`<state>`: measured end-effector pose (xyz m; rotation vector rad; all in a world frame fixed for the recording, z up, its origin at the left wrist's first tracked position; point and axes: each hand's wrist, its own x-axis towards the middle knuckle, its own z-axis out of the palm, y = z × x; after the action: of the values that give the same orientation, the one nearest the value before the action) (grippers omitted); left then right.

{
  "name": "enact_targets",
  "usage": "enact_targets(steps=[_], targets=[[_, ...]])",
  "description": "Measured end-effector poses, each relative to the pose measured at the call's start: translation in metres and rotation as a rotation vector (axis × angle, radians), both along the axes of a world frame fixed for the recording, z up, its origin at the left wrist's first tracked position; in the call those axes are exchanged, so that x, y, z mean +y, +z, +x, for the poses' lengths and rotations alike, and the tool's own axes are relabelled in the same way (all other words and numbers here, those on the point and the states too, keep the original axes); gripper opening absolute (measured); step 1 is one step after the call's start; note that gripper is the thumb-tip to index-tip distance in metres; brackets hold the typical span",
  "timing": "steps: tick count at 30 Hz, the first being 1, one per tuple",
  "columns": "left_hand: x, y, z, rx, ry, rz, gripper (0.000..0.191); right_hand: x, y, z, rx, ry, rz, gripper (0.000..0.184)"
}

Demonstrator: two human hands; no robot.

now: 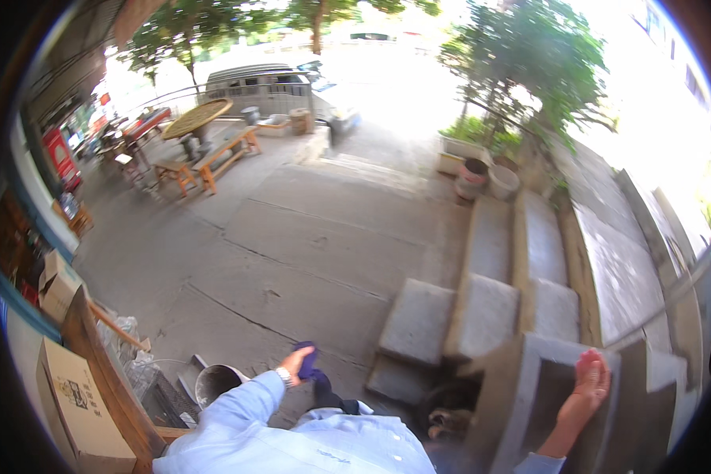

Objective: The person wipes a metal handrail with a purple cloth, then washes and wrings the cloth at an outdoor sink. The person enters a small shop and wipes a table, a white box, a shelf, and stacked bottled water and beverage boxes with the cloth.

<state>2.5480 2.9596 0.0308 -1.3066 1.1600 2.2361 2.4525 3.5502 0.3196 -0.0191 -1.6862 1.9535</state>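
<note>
My left hand (297,364), with a metal-band wristwatch at its wrist, holds a dark purple cloth-like item (308,361) low in the view, left of centre. Off to the lower right, my right hand (588,385) is raised, its fingers bent together around or against something small and pink (589,356); what it is cannot be made out. Behind that hand stands a grey concrete block or step frame (536,355). A light blue long-sleeved shirt (343,444) covers my body and arms.
Concrete steps (489,314) rise on the right, with pots (473,178) and a tree beyond. Cardboard boxes (83,403), a bucket (216,382) and plastic bags lie at left. Farther off are wooden benches (228,157), a round woven tray (198,118) and a van (260,86).
</note>
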Motion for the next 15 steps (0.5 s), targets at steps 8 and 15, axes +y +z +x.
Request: enact_targets(steps=[8,15], targets=[[-0.068,0.081,-0.128,0.481,-0.300,-0.110,0.064,-0.381,-0.068,-0.178,-0.228,0.434,0.754,0.042],[-0.150,0.117,-0.098,0.643,-0.183,-1.113,0.065,-0.644,-0.166,-0.145,-0.649,1.227,0.319,0.074]])
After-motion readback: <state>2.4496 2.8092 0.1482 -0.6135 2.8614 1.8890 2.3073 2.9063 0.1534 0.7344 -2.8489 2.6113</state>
